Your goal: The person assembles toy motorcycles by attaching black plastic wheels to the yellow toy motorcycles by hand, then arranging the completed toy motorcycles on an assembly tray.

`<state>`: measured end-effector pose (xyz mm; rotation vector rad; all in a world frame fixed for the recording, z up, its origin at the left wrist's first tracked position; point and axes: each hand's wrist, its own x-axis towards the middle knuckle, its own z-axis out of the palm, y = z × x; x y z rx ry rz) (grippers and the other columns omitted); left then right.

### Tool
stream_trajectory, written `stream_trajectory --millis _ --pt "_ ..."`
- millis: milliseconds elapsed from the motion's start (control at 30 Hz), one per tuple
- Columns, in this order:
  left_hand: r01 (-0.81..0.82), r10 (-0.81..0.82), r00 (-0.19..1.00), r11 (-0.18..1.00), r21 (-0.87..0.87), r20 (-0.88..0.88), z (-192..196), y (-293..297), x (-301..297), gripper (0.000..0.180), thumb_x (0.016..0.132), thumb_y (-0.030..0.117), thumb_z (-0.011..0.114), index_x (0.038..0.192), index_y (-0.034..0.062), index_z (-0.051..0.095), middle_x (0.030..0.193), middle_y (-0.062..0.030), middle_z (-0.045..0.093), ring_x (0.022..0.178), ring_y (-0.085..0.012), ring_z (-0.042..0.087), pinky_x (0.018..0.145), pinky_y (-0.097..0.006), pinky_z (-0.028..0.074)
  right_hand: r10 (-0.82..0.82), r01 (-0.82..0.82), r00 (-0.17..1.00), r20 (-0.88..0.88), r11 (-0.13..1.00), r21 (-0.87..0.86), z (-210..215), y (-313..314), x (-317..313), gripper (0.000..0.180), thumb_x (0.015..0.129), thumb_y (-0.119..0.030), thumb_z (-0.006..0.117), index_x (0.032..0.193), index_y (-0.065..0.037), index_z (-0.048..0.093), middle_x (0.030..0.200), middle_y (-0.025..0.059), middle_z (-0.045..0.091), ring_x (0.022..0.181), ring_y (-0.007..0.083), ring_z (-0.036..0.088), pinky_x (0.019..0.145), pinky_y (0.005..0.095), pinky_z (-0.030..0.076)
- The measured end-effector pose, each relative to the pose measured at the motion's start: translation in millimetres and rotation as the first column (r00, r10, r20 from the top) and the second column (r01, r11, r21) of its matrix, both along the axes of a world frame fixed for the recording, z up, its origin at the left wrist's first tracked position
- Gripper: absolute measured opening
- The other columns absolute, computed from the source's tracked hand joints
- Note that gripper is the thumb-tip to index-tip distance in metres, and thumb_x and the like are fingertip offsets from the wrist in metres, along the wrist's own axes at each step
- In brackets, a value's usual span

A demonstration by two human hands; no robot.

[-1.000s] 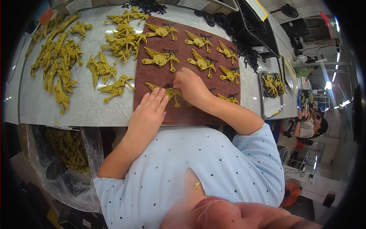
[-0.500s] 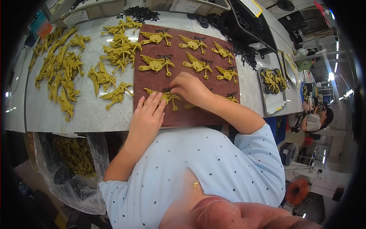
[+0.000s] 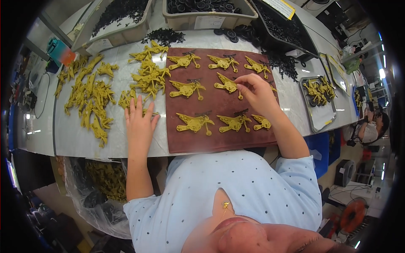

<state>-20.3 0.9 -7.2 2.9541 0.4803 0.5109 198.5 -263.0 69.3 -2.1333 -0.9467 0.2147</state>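
Several yellow plastic parts, each with a small black piece at its upper edge, lie in three rows on a maroon mat (image 3: 190,144). My right hand (image 3: 258,95) is over the middle row, thumb and fingers drawn together at the right end of a yellow part (image 3: 226,83). Whatever is in that pinch is too small to make out, and the hand partly covers another part behind it. My left hand (image 3: 140,124) is beside the mat with its fingers spread. Its fingertips are at some loose yellow parts (image 3: 126,99), and it grips nothing visible.
A yellow heap (image 3: 90,95) lies at the left. Grey bins (image 3: 211,20) and a black bin (image 3: 291,46) of black pieces line the back. A metal tray (image 3: 322,116) sits right. Below the table edge hangs a plastic-lined container (image 3: 97,202). Another person (image 3: 371,128) is at far right.
My right hand has left the front-row part and moved up and right to the middle row. My left hand has moved left off the mat, fingers spreading. The view has shifted.
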Motion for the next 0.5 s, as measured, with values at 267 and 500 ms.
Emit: stream_trajectory --millis 267,500 --pt "0.163 -0.167 0.981 0.986 0.046 0.101 24 21 54 0.05 0.084 0.025 0.064 0.129 0.0113 0.05 0.137 -0.014 0.043 0.13 -0.0325 0.037 0.106 -0.052 0.028 -0.055 0.052 0.997 0.057 0.997 0.05 -5 19 65 0.015 0.086 -0.01 0.061 0.098 -0.001 0.064 0.089 0.0089 0.065 0.077 0.0164 0.061 0.07 0.028 0.048" --pt "0.255 -0.25 0.967 0.952 0.17 -0.048 23 33 76 0.051 0.084 0.026 0.063 0.131 0.0119 0.049 0.137 -0.0129 0.043 0.129 -0.0326 0.038 0.105 -0.053 0.028 -0.234 0.236 0.963 0.132 0.972 0.005 -34 31 168 0.017 0.083 -0.011 0.059 0.095 -0.001 0.065 0.089 0.0157 0.066 0.082 0.0279 0.064 0.074 0.0343 0.05"
